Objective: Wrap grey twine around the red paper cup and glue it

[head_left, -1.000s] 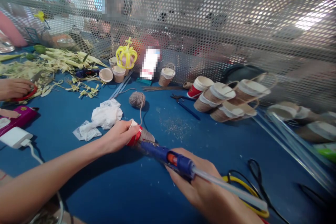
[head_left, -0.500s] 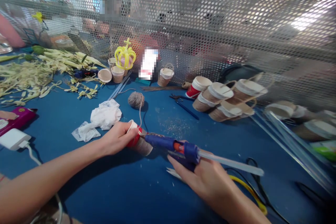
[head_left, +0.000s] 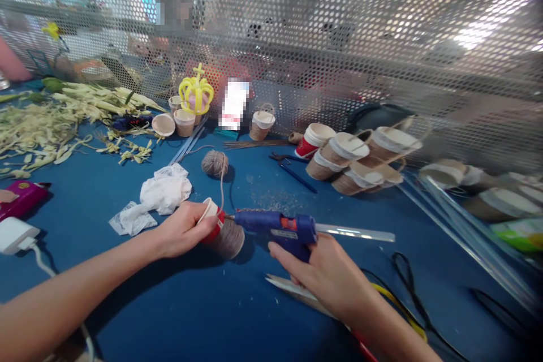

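Note:
My left hand is closed around a red paper cup, tilted on its side with its white rim to the upper left. Grey-brown twine is wound round the cup's base half. A strand runs from the cup up to a ball of twine. In my right hand is a blue hot glue gun, a clear glue stick poking out of its back. The nozzle is at the cup's side, by the edge of the winding. Scissors lie partly beneath my right hand.
Crumpled white lace cloth lies left of the twine ball. Several twine-wrapped cups, pliers and clear glue sticks are on the right. Dried husks, a yellow crown and a phone stand near the perforated metal screen.
The glue gun has turned slightly, its nozzle staying by the cup. The cup's wound base has turned a little toward me. More of the scissors shows. The whole view has shifted slightly.

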### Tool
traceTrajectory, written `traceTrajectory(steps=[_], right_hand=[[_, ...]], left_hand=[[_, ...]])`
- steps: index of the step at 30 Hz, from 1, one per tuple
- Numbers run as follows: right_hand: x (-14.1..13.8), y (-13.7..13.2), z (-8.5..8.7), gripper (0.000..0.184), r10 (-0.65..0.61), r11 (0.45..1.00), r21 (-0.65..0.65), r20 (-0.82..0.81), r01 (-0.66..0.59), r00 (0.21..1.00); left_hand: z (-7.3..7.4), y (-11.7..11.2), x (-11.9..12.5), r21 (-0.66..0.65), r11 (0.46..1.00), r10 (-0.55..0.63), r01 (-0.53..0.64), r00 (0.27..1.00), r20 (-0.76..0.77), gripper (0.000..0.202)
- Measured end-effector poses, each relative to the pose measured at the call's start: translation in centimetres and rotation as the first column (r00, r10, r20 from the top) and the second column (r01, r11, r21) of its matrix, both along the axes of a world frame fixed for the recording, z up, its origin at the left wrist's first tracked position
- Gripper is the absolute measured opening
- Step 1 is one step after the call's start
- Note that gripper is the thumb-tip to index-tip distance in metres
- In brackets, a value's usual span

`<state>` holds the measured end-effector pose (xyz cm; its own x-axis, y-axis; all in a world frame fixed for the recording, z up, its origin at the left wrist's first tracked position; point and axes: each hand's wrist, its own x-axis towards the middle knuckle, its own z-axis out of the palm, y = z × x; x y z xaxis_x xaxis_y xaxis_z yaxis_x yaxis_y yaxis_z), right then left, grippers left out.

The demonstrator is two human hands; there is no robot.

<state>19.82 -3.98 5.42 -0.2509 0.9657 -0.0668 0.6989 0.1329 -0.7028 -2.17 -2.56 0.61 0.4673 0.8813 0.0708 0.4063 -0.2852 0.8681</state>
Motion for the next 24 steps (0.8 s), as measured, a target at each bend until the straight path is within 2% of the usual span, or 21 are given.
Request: traceTrajectory(steps=[8,16,24], right_hand=[[0.00,0.20,-0.32,0.021,0.008,0.995,-0.097,0.028,-0.005,1.000],[0.46,0.30,-0.13,0.032,0.010,0.956,-0.293,-0.002,-0.010,1.000],[0.49,0.61,0.06,0.034,0.046,0.949,-0.311,-0.047,-0.058,0.998]], left_hand=[[-0.23,0.07,-0.04,0.218,0.973,-0.076,0.078,0.997,-0.019,0.030],[-0.28,0.05,-0.20,0.283,0.953,-0.105,0.107,0.994,-0.023,0.028],[-0.57,0.11,-0.36,0.315,0.939,-0.138,0.137,0.990,-0.019,0.027]])
